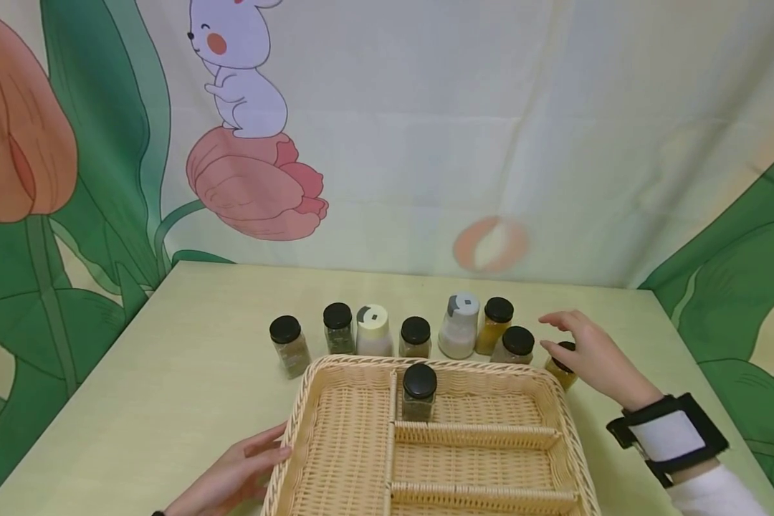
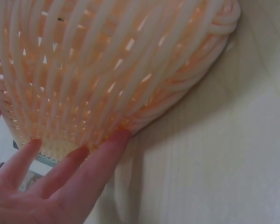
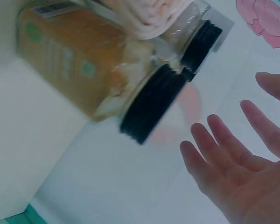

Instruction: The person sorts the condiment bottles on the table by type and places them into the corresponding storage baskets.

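My left hand (image 1: 235,469) rests against the left side of a wicker basket (image 1: 297,459). Its thumb reaches the rim, and in the left wrist view its extended fingers (image 2: 95,165) touch the woven outer wall. Close over a black-lidded jar of yellow-brown powder (image 1: 560,373), outside the basket's back right corner, hovers my right hand (image 1: 596,358). The right wrist view has its fingers spread and apart from that jar's black lid (image 3: 151,105), with nothing in the palm. Inside the basket's back compartment, against the divider, stands a dark-lidded spice jar (image 1: 419,394).
Behind the basket stand several jars, among them a black-lidded one (image 1: 290,347) at far left, a cream-topped shaker (image 1: 374,331), a white-topped shaker (image 1: 459,326) and a yellow spice jar (image 1: 494,326). Dividers (image 1: 477,433) split the basket. A printed cloth (image 1: 387,143) hangs behind the table.
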A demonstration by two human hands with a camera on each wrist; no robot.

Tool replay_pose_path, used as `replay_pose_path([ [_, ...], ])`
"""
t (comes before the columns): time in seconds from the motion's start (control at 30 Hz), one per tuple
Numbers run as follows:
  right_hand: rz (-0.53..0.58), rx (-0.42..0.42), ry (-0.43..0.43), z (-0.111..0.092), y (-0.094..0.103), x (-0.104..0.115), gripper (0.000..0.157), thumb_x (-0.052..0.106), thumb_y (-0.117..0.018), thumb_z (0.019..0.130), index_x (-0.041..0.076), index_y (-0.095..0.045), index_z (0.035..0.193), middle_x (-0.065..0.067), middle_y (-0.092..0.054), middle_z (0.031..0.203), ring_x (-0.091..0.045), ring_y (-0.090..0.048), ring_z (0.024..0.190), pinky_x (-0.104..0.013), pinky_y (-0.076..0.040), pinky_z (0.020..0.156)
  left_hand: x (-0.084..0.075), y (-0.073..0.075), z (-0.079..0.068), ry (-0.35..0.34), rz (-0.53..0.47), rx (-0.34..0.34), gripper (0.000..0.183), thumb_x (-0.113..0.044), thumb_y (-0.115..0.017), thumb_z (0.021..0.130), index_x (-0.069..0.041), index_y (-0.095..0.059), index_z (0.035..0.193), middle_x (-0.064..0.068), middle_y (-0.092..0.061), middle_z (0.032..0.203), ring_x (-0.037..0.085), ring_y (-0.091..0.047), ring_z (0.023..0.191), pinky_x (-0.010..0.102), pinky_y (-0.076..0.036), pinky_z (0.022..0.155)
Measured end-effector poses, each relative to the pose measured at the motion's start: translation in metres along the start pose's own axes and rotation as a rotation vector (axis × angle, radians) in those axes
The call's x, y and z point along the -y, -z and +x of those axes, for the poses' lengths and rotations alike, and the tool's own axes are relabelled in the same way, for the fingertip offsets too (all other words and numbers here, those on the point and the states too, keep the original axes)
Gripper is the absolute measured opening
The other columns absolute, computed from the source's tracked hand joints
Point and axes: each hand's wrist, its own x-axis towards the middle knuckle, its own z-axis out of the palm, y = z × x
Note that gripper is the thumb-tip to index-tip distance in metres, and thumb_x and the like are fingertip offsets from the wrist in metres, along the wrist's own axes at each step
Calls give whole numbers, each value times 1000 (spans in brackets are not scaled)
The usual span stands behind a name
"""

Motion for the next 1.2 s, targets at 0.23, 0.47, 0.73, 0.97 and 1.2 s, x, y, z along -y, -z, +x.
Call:
replay_pose_path([
  [0.23, -8, 20, -60, -7, -2, -16, 41, 13, -59, 84, -5, -48, 119, -25, -47, 112, -39, -45, 104, -53, -40, 83, 1, 0, 1, -8, -23, 42, 75, -34, -51, 89, -1, -8, 141, 26, -24, 139, 27, -52, 104, 50, -45, 82],
  [0.47, 19, 20, -77, -13, -10, -31, 41, 12, -60, 83, -6, -49, 117, -25, -48, 111, -40, -45, 104, -54, -39, 83, 1, 1, 0, 15, -16, 23, 76, -35, -51, 88, 0, -8, 141, 27, -24, 138, 27, -54, 102, 48, -46, 81],
  [0.73, 19, 21, -99, -16, -15, -40, 43, 11, -64, 80, -6, -50, 118, -24, -49, 107, -38, -49, 97, -49, -45, 75, 2, 1, 1, 2, -18, 31, 75, -35, -50, 89, -1, -8, 141, 26, -23, 139, 26, -53, 103, 49, -45, 82],
  [0.97, 10, -9, -63, -15, -15, -41, 43, 10, -68, 76, -7, -54, 113, -21, -53, 99, -30, -52, 86, -37, -45, 64, 2, 1, 0, 3, -18, 33, 76, -35, -50, 89, 1, -6, 141, 29, -23, 138, 29, -54, 102, 50, -45, 81],
  [1.2, 16, -15, -74, -14, -15, -40, 43, 7, -70, 73, -9, -56, 110, -22, -54, 98, -34, -54, 86, -40, -49, 64, 3, 1, 1, -1, -50, 56, 76, -35, -48, 90, 1, -4, 141, 29, -27, 135, 30, -53, 102, 51, -44, 83],
])
